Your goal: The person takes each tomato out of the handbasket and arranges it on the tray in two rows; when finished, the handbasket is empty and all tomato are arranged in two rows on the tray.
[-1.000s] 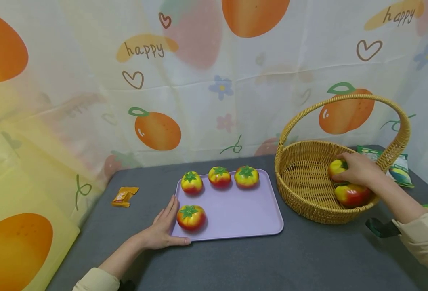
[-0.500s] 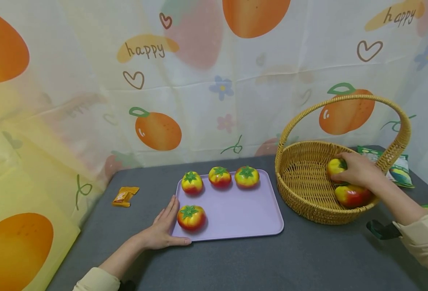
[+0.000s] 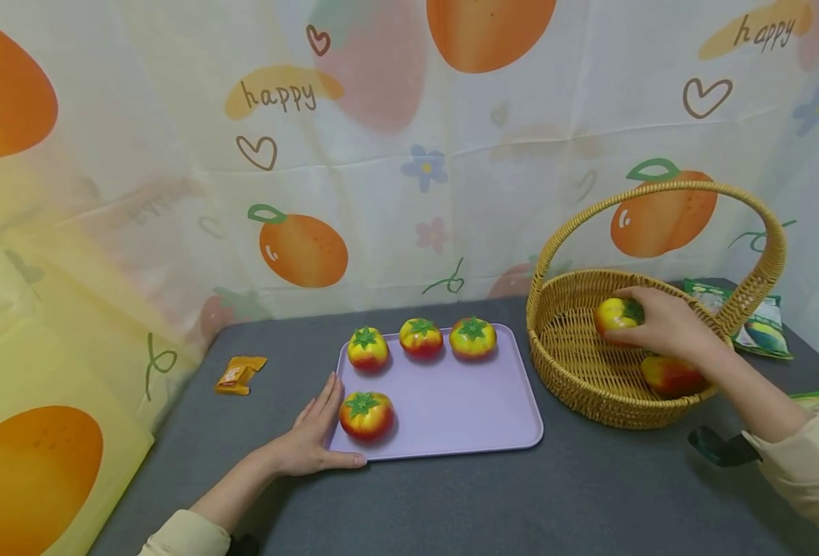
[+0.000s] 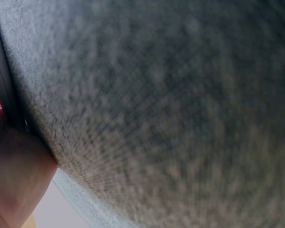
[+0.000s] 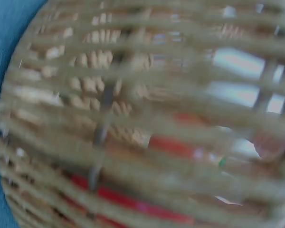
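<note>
My left hand (image 3: 310, 440) lies at the near left corner of a lilac tray (image 3: 451, 421), fingers straight along its left side and thumb at the front edge. On the tray sit several yellow-and-red toy tomatoes with green star-shaped tops, including one (image 3: 366, 417) close to that hand. My right hand (image 3: 670, 324) reaches into a wicker basket (image 3: 576, 390) and grips another toy tomato (image 3: 614, 315) by its side. Below the hand, a red-and-yellow toy fruit (image 3: 670, 376) lies in the basket, partly covered by the wrist. The right wrist view mostly shows blurred basket weave (image 5: 133, 114).
The basket's tall handle (image 3: 660, 185) arches above my right forearm. An orange wrapped packet (image 3: 238, 375) lies left of the tray. Green-and-white packets (image 3: 766, 324) lie behind the basket on the right. A fruit-printed curtain (image 3: 395, 193) hangs behind the grey table (image 3: 444, 510).
My right hand has drawn the gripped toy tomato leftward and slightly up, away from the other fruit in the basket. My left hand and the tray have stayed in place.
</note>
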